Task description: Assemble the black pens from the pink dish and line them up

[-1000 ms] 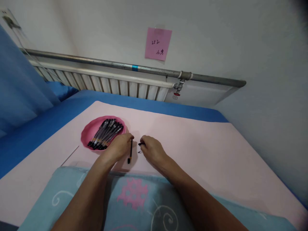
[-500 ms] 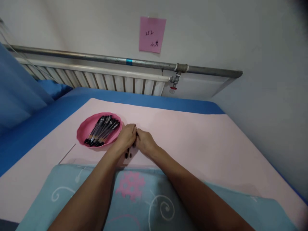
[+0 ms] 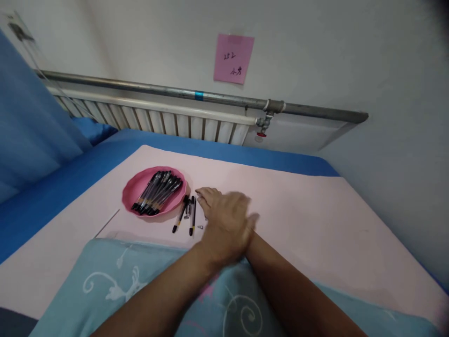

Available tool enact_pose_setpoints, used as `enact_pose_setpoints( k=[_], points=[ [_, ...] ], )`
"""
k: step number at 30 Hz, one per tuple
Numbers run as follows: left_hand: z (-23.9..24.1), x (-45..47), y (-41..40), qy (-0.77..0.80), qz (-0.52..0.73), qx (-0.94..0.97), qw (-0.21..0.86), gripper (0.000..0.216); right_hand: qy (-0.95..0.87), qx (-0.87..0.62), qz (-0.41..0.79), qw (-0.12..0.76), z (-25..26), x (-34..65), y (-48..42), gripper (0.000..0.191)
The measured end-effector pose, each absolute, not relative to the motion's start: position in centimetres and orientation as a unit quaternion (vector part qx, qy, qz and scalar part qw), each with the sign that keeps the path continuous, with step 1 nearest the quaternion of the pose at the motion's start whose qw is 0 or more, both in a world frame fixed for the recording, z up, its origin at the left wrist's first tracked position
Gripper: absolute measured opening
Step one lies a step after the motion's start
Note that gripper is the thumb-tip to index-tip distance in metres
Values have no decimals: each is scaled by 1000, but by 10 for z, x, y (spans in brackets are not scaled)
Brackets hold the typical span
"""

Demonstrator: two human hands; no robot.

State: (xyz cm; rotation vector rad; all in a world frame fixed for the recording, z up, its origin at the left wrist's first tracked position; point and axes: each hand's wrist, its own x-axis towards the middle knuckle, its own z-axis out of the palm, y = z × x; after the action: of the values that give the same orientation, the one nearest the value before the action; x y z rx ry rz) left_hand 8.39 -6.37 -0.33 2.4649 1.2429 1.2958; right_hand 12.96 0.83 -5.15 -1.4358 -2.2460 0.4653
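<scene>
My left hand (image 3: 229, 227) crosses over my right wrist, smeared by motion, with its fingers and thumb apart and nothing visible in them. Beneath it, my right hand (image 3: 209, 196) is partly covered; the fingers that show stretch left over the mat, apart from the thumb. Just left of them lie a black-ended clear pen (image 3: 180, 215) and another pen (image 3: 192, 216), side by side. Small silvery pen parts are scattered around, including a cone-shaped tip (image 3: 200, 227). A pink scalloped basket (image 3: 126, 193) holds a bundle of black pens (image 3: 157, 193).
A pale pink mat (image 3: 287, 206) covers the blue surface (image 3: 224, 152). A thin white stick (image 3: 107, 223) lies at left. Patterned teal cloth (image 3: 115, 267) is in front. Behind stand a radiator (image 3: 168, 119), a metal pipe (image 3: 140, 87) and a red-handled valve (image 3: 261, 134).
My hands have parted from their clasp by the basket. My left hand has swung right across my right wrist, uncovering the pens and small parts. The view has shifted slightly left.
</scene>
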Motion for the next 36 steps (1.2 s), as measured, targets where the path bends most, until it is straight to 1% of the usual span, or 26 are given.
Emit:
enact_pose_setpoints(
  k=[2, 4, 12, 21, 32, 36],
  points=[
    [-4, 94, -75, 307, 431, 847, 49, 28, -834, -484, 156, 213, -51, 123, 16, 27],
    [-5, 99, -81, 268, 434, 859, 49, 26, -852, -459, 148, 205, -50, 116, 26, 27],
    [-9, 100, -80, 292, 427, 854, 62, 22, -864, -456, 113, 183, -57, 94, 38, 25],
    [-14, 101, -80, 313, 411, 853, 76, 23, -877, -427, 124, 181, -56, 95, 32, 18],
    [-15, 99, -80, 313, 406, 853, 92, 22, -889, -382, 158, 199, -52, 98, 22, 19],
    [-15, 99, -81, 313, 403, 855, 93, 22, -869, -414, 161, 217, -50, 107, 24, 21]
  ],
)
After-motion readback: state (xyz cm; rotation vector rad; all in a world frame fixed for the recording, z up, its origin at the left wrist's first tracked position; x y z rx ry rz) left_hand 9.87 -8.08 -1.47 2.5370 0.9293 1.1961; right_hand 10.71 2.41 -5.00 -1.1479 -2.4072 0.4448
